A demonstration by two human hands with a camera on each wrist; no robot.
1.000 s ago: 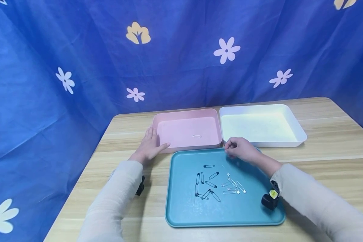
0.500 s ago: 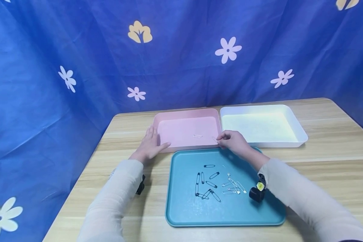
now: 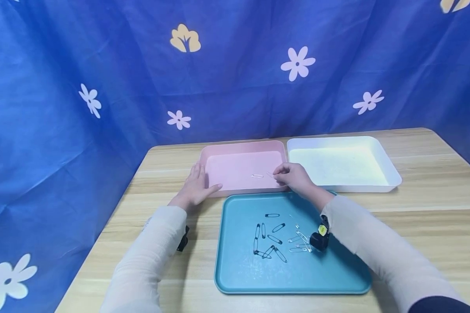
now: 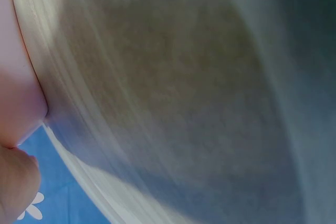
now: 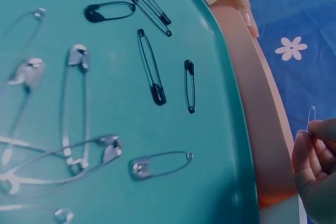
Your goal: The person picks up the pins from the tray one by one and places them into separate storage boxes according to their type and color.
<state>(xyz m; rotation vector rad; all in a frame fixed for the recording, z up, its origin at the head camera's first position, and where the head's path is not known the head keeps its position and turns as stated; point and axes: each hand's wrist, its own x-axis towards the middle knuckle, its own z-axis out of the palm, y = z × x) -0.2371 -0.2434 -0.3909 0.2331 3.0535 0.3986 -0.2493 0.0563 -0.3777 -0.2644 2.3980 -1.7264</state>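
Overhead, the person's right hand (image 3: 293,177) hovered above the near right corner of the shallow pink plastic tray (image 3: 219,150), its fingertips (image 5: 315,127) pinching a small silver safety pin (image 5: 311,115) by one end. The pin stuck out leftward over the tray floor, close to a second silver pin (image 3: 256,176) lying flat inside, though whether the two touched could not be told from the head view. The left hand (image 3: 196,186) lay flat with straight fingers on the pale wooden table (image 3: 434,204), its thumb against the pink tray's near left corner, holding nothing. Just in front of the pink tray sat a teal rectangular tray (image 3: 235,278) carrying a loose scatter of black safety pins (image 3: 264,239) and silver ones (image 3: 299,243). Beside the pink tray stood a white rectangular tray (image 3: 391,174).
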